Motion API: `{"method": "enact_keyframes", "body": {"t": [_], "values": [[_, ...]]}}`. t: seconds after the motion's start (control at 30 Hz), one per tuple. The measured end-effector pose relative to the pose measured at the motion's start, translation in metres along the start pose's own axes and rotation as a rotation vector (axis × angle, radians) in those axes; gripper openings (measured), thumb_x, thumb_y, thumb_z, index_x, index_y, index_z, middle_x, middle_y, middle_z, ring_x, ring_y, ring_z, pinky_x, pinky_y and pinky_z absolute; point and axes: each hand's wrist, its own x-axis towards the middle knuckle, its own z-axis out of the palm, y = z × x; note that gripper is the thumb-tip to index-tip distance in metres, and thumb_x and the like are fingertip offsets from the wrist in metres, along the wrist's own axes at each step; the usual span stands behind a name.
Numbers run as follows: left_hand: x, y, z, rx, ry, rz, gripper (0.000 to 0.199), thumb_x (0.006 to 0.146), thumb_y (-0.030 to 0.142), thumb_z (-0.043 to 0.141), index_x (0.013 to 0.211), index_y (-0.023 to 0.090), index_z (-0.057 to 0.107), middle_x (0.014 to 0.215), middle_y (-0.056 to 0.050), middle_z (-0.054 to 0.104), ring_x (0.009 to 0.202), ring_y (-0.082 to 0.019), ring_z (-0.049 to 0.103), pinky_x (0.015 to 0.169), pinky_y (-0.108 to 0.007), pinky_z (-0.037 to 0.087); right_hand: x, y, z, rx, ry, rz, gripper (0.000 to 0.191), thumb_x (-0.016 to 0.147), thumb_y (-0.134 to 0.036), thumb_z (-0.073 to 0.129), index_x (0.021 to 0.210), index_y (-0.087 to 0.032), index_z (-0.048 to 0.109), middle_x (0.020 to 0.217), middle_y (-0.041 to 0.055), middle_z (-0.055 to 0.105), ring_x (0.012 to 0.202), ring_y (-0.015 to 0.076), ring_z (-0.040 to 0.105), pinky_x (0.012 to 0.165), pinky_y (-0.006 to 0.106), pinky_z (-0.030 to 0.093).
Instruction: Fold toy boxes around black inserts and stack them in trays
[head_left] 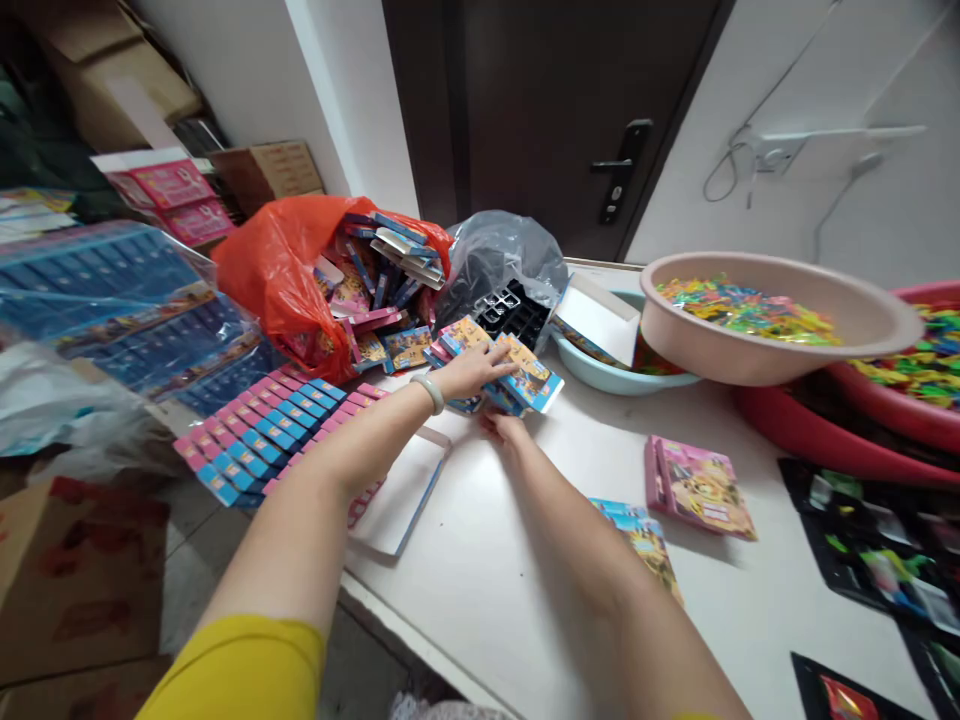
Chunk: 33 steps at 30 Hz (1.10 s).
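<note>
My left hand (474, 371) reaches over a group of small printed boxes (531, 378), fingers stretched across their tops and gripping them from above. Low on their near side is my right hand (504, 428), with curled fingers partly hidden against the boxes. These boxes have yellow picture fronts and blue or pink edges. Just left of my hands, an open display carton (409, 500) lies on the white table, partly behind my left forearm. Rows of pink and blue boxes (262, 440) stand on edge beside it. An orange-red plastic bag (277, 265) spills more boxes toward my left hand.
A clear bag with black trays (517, 310) lies behind my hands. To the right are a light blue basin (600, 375), a beige basin (750, 365) of colourful plastic pieces and red basins (787, 430). Pink boxes (705, 485) and black trays (847, 520) occupy the right side.
</note>
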Motion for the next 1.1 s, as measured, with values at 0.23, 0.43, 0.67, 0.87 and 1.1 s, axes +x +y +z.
{"method": "enact_keyframes", "body": {"t": [0.23, 0.43, 0.67, 0.87, 1.1], "values": [[-0.016, 0.055, 0.018, -0.315, 0.073, -0.009, 0.073, 0.066, 0.01, 0.072, 0.135, 0.023, 0.053, 0.145, -0.017, 0.046, 0.127, -0.034, 0.051, 0.105, -0.048, 0.045, -0.059, 0.002, -0.054, 0.008, 0.155, -0.048, 0.039, 0.089, -0.03, 0.062, 0.125, -0.017, 0.055, 0.108, 0.0072, 0.066, 0.088, 0.0176, 0.065, 0.073, 0.032, 0.057], [-0.061, 0.127, 0.048, -1.14, 0.203, -0.507, 0.066, 0.066, 0.035, 0.076, 0.125, 0.016, 0.055, 0.122, -0.012, 0.064, 0.113, -0.029, 0.061, 0.1, -0.043, 0.049, -0.158, 0.015, -0.11, -0.203, 0.154, -0.273, 0.074, 0.077, -0.036, 0.067, 0.144, -0.023, 0.038, 0.129, 0.013, 0.059, 0.104, 0.022, 0.064, 0.083, 0.038, 0.057], [-0.143, 0.201, 0.071, -1.821, 0.067, -0.809, 0.06, 0.065, 0.041, 0.079, 0.117, 0.018, 0.058, 0.106, -0.01, 0.072, 0.091, -0.024, 0.07, 0.08, -0.034, 0.057, -0.235, 0.042, -0.11, -0.579, 0.174, -0.454, 0.074, 0.084, -0.047, 0.061, 0.148, -0.022, 0.034, 0.153, 0.0188, 0.031, 0.144, 0.0317, 0.031, 0.107, 0.053, 0.044], [-0.182, 0.217, 0.065, -1.679, 0.066, -0.787, 0.075, 0.069, 0.047, 0.077, 0.134, 0.024, 0.047, 0.121, -0.011, 0.066, 0.097, -0.025, 0.068, 0.084, -0.036, 0.057, -0.241, 0.054, -0.083, -0.473, 0.168, -0.407, 0.082, 0.08, -0.032, 0.065, 0.151, -0.025, 0.026, 0.151, 0.0161, 0.036, 0.137, 0.029, 0.042, 0.106, 0.049, 0.046], [-0.198, 0.227, 0.051, -0.728, 0.324, -0.701, 0.073, 0.081, 0.047, 0.069, 0.143, 0.023, 0.039, 0.137, -0.015, 0.048, 0.109, -0.024, 0.059, 0.092, -0.039, 0.054, -0.264, 0.056, -0.077, -0.286, 0.193, -0.341, 0.075, 0.08, -0.029, 0.063, 0.149, -0.026, 0.031, 0.133, 0.0146, 0.054, 0.109, 0.0245, 0.061, 0.083, 0.04, 0.058]]}}
